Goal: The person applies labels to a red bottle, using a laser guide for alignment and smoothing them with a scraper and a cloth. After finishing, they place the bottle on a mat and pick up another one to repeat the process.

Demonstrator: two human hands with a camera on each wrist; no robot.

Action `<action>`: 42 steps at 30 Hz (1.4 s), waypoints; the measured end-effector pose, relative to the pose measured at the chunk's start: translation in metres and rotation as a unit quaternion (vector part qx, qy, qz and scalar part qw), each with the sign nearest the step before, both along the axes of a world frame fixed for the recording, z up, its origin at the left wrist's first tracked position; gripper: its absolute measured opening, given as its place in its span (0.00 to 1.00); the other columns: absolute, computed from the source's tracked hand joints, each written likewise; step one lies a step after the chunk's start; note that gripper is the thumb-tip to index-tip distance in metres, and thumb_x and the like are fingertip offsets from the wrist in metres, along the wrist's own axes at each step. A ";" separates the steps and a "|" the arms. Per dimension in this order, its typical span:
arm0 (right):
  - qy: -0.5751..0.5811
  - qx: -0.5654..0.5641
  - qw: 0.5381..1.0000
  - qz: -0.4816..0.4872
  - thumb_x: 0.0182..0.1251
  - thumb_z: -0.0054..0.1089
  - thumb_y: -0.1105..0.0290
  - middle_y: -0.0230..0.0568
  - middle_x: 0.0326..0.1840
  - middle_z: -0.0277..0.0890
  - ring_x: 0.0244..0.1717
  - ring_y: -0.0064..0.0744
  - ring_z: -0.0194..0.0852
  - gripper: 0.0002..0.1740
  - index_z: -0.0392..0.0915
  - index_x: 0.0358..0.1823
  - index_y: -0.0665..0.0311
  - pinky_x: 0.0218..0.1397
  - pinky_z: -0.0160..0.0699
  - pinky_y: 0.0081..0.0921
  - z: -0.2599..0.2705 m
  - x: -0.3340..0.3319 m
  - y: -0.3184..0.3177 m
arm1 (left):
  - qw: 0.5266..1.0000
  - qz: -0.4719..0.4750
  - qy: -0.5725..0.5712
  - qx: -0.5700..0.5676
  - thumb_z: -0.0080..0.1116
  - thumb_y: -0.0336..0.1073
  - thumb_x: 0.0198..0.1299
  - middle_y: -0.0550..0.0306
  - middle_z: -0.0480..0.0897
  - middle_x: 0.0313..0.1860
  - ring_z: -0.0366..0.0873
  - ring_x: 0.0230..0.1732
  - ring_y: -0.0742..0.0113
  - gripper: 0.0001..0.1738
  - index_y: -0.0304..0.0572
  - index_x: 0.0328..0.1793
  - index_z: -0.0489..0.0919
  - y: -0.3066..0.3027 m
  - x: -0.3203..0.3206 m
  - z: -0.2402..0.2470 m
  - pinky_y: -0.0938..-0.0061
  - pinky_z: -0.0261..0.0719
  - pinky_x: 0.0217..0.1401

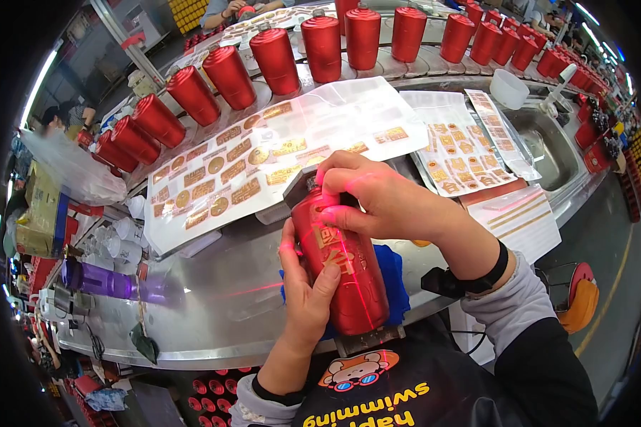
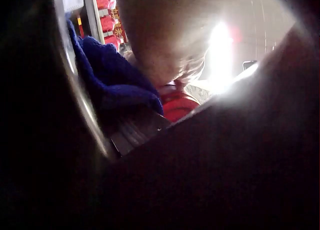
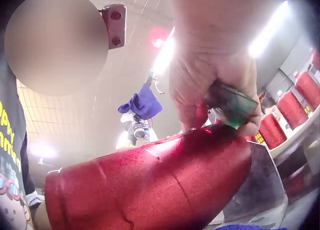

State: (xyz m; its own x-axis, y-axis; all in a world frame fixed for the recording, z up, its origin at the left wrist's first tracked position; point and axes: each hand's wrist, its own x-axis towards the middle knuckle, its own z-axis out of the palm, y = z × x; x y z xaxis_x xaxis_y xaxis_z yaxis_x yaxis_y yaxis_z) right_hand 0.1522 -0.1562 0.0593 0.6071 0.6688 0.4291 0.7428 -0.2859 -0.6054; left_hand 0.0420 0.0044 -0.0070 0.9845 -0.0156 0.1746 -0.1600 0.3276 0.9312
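A glossy red bottle (image 1: 352, 288) with raised gold characters lies tilted, its base toward me, on a metal stand (image 1: 367, 340) with blue cloth (image 1: 392, 274) under it. My left hand (image 1: 308, 302) holds its side, thumb across the front by the lettering. At the neck end, my right hand (image 1: 384, 199) has curled fingers and thumb on the shoulder. The right wrist view shows those fingers around a dark green, glassy part (image 3: 232, 105) at the top of the bottle (image 3: 150, 187). Thin red laser lines cross the bottle. The left wrist view is mostly dark.
Behind the bottle lies a large sheet of gold stickers (image 1: 242, 167), with smaller sticker sheets (image 1: 459, 153) to its right. Red bottles (image 1: 320, 46) stand along the curved conveyor. A sink (image 1: 541, 142) with a white tub (image 1: 509, 89) is at right, a purple cup (image 1: 103, 277) at left.
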 end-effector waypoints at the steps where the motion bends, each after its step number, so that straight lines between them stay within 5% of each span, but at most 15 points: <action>1: -0.008 0.019 1.000 -0.020 0.64 0.64 0.71 0.47 0.52 0.73 0.53 0.48 0.75 0.09 0.76 0.40 0.68 0.55 0.76 0.35 -0.004 0.000 0.000 | 1.000 -0.001 -0.001 -0.002 0.58 0.38 0.67 0.43 0.61 0.72 0.65 0.70 0.59 0.45 0.35 0.80 0.42 0.000 0.000 0.000 0.64 0.64 0.73; 6: -0.042 0.113 0.986 -0.113 0.67 0.60 0.74 0.49 0.56 0.71 0.56 0.46 0.73 0.12 0.78 0.50 0.66 0.57 0.75 0.34 -0.015 -0.022 -0.019 | 0.999 0.001 0.000 -0.033 0.57 0.38 0.67 0.44 0.62 0.72 0.66 0.69 0.59 0.44 0.35 0.80 0.43 0.000 -0.001 -0.005 0.64 0.65 0.72; 7: -0.024 0.104 0.988 -0.108 0.67 0.61 0.73 0.52 0.61 0.68 0.59 0.49 0.71 0.18 0.78 0.58 0.65 0.60 0.73 0.38 -0.023 -0.034 -0.025 | 0.999 0.004 -0.002 -0.046 0.57 0.38 0.67 0.44 0.62 0.72 0.66 0.69 0.60 0.44 0.35 0.80 0.43 0.000 0.000 -0.006 0.64 0.65 0.72; 13: -0.105 0.039 0.991 -0.076 0.66 0.62 0.60 0.57 0.63 0.65 0.62 0.59 0.67 0.28 0.73 0.66 0.63 0.65 0.68 0.47 -0.054 -0.081 -0.033 | 1.000 0.008 0.003 -0.001 0.56 0.39 0.68 0.44 0.62 0.72 0.66 0.69 0.61 0.43 0.34 0.80 0.44 0.000 0.000 -0.003 0.65 0.66 0.71; 34: -0.086 0.001 0.992 -0.090 0.70 0.58 0.53 0.55 0.68 0.62 0.64 0.55 0.63 0.29 0.74 0.67 0.61 0.68 0.63 0.47 -0.046 -0.074 -0.025 | 0.997 0.015 0.071 -0.026 0.55 0.39 0.70 0.41 0.67 0.69 0.69 0.67 0.63 0.41 0.26 0.78 0.47 0.008 0.026 0.011 0.69 0.67 0.70; 42: -0.095 0.015 0.991 -0.088 0.65 0.62 0.58 0.57 0.62 0.63 0.62 0.60 0.65 0.30 0.72 0.67 0.58 0.65 0.67 0.48 -0.042 -0.074 -0.021 | 0.996 0.009 0.075 -0.041 0.55 0.40 0.70 0.42 0.68 0.68 0.70 0.65 0.63 0.40 0.27 0.78 0.48 0.007 0.029 0.015 0.70 0.68 0.69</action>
State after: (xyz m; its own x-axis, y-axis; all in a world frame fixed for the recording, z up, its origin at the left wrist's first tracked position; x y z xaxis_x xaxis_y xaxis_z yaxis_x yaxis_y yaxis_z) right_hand 0.0781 -0.1775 0.0170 0.6198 0.5447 0.5650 0.7843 -0.4056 -0.4694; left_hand 0.0711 0.0110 0.0085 0.9996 0.0103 0.0257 -0.0277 0.4014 0.9155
